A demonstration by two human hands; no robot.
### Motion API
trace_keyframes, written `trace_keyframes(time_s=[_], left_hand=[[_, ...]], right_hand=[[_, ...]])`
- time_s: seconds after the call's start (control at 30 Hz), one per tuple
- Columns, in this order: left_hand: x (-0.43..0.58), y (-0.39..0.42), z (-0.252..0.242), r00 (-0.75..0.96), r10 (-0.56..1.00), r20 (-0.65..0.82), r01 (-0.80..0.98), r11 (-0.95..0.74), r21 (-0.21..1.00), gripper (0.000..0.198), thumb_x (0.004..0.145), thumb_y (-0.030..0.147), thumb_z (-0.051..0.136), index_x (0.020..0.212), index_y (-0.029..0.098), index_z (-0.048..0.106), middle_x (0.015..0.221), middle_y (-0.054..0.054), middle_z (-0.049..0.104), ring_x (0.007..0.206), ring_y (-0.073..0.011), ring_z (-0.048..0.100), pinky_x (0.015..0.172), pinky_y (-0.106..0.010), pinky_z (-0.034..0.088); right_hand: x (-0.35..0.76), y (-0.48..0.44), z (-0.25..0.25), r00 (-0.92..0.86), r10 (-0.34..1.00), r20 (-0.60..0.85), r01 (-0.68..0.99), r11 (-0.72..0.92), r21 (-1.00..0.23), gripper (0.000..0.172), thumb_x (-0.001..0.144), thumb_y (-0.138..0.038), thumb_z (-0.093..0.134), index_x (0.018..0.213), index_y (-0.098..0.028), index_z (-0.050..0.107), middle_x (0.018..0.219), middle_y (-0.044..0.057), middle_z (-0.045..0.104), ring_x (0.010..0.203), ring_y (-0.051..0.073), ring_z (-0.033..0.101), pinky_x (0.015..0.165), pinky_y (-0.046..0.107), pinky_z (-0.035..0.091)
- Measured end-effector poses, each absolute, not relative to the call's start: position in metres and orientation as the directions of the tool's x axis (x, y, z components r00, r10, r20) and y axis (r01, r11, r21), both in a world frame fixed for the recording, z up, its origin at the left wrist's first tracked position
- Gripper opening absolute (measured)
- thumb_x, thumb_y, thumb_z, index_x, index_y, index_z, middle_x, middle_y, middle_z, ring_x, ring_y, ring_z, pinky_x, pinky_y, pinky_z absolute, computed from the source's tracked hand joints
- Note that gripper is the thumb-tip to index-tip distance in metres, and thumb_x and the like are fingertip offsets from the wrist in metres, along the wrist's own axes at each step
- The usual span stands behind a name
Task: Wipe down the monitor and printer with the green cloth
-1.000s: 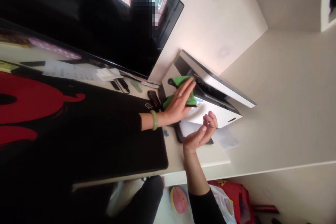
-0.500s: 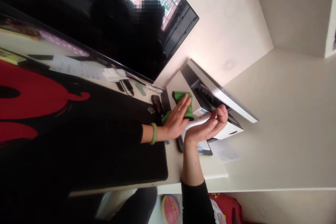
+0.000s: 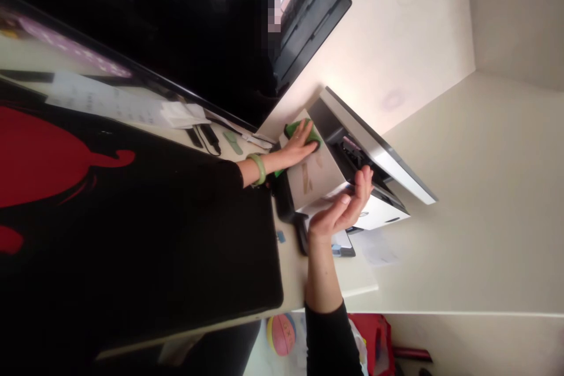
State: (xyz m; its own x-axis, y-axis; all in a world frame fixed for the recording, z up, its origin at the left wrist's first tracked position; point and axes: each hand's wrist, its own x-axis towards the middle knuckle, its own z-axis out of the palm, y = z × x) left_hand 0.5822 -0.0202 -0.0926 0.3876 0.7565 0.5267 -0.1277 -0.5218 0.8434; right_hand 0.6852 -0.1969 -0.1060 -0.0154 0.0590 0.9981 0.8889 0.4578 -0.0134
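My left hand (image 3: 298, 148), with a pale green bangle (image 3: 258, 169) at the wrist, lies flat on a green cloth (image 3: 314, 134) and presses it against the side of a white and black printer (image 3: 319, 177). Part of the cloth is hidden beneath the fingers and wrist. The printer's lid (image 3: 383, 155) is raised. My right hand (image 3: 337, 211) is at the printer's front, with fingers loosely curved and the thumb apart. It appears to hold nothing; whether its fingertips touch the printer cannot be made out.
A large dark monitor (image 3: 198, 29) stands left of the printer. Papers (image 3: 106, 100), a black cable adapter (image 3: 210, 138) and a large black and red desk mat (image 3: 220, 247) lie on the desk. A basketball (image 3: 281, 335) and a red bag (image 3: 370, 335) are below the desk edge.
My left hand has slid the green cloth along the printer's side toward the wall, uncovering more of that side. My right hand has hardly moved. The view has shifted slightly.
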Motion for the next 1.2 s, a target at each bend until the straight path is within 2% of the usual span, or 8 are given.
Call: trace_keyframes(time_s=[0.13,0.33,0.53,0.73,0.9,0.97,1.07,1.2], left_hand=[[0.57,-0.01,-0.094,0.514,0.684,0.518,-0.075,-0.565,0.822,0.107,0.095,0.047,0.074,0.179,0.021,0.012,0.187,-0.011,-0.009,0.174,-0.0263,-0.009,0.142,-0.041,0.0],[0.587,-0.001,-0.084,0.398,0.8,0.449,-0.019,-0.482,0.876,0.094,0.104,0.047,0.059,0.179,0.013,0.014,0.187,-0.015,-0.005,0.174,-0.0256,-0.008,0.141,-0.04,-0.003],[0.585,-0.001,-0.094,0.495,0.721,0.485,-0.06,-0.529,0.847,0.116,0.09,0.049,0.079,0.179,0.022,0.011,0.187,-0.012,-0.008,0.173,-0.0288,-0.012,0.141,-0.044,-0.004],[0.58,-0.006,-0.084,0.411,0.817,0.404,-0.009,-0.44,0.898,0.101,0.098,0.048,0.065,0.179,0.015,0.014,0.187,-0.013,-0.002,0.174,-0.026,-0.007,0.142,-0.039,-0.002],[0.571,-0.007,-0.091,0.518,0.749,0.412,-0.025,-0.468,0.883,0.118,0.088,0.057,0.076,0.18,0.025,0.01,0.186,-0.008,-0.01,0.174,-0.0274,-0.008,0.142,-0.043,0.0],[0.57,-0.011,-0.091,0.509,0.748,0.426,-0.019,-0.485,0.874,0.12,0.087,0.059,0.076,0.18,0.02,0.01,0.187,-0.01,-0.009,0.174,-0.0269,-0.008,0.142,-0.04,-0.001],[0.575,-0.018,-0.082,0.423,0.818,0.39,0.012,-0.436,0.9,0.109,0.095,0.06,0.066,0.178,0.013,0.016,0.187,-0.015,-0.003,0.174,-0.0268,-0.006,0.141,-0.038,-0.001],[0.581,-0.025,-0.071,0.393,0.85,0.351,0.04,-0.397,0.917,0.099,0.102,0.062,0.054,0.178,0.011,0.016,0.187,-0.016,-0.002,0.174,-0.0275,-0.006,0.141,-0.038,-0.001]], right_hand=[[0.68,-0.2,-0.105,0.036,0.071,0.997,0.873,0.483,-0.066,0.05,0.11,-0.027,0.04,0.156,-0.025,0.06,0.164,0.011,0.061,0.16,0.032,0.052,0.134,0.074,0.031],[0.68,-0.201,-0.105,0.056,0.08,0.995,0.886,0.456,-0.087,0.05,0.109,-0.029,0.041,0.156,-0.026,0.06,0.165,0.01,0.06,0.159,0.032,0.053,0.134,0.072,0.034],[0.678,-0.203,-0.104,0.081,0.092,0.992,0.858,0.499,-0.117,0.049,0.109,-0.026,0.043,0.154,-0.028,0.062,0.165,0.009,0.061,0.161,0.032,0.051,0.135,0.072,0.03],[0.677,-0.203,-0.104,0.07,0.084,0.994,0.878,0.468,-0.101,0.05,0.109,-0.026,0.041,0.155,-0.027,0.06,0.165,0.01,0.06,0.16,0.032,0.052,0.133,0.072,0.034],[0.678,-0.203,-0.105,0.063,0.08,0.995,0.879,0.467,-0.093,0.049,0.109,-0.026,0.043,0.154,-0.027,0.061,0.164,0.009,0.061,0.16,0.031,0.052,0.134,0.071,0.033],[0.678,-0.204,-0.105,0.06,0.089,0.994,0.888,0.451,-0.094,0.049,0.109,-0.026,0.042,0.155,-0.027,0.06,0.165,0.01,0.06,0.16,0.031,0.052,0.134,0.071,0.034],[0.678,-0.205,-0.105,0.057,0.098,0.994,0.886,0.455,-0.095,0.05,0.109,-0.026,0.043,0.156,-0.027,0.059,0.166,0.011,0.059,0.161,0.031,0.051,0.134,0.071,0.034],[0.68,-0.203,-0.106,0.05,0.091,0.995,0.88,0.466,-0.087,0.049,0.108,-0.026,0.044,0.155,-0.025,0.06,0.166,0.012,0.059,0.162,0.031,0.05,0.134,0.073,0.031]])
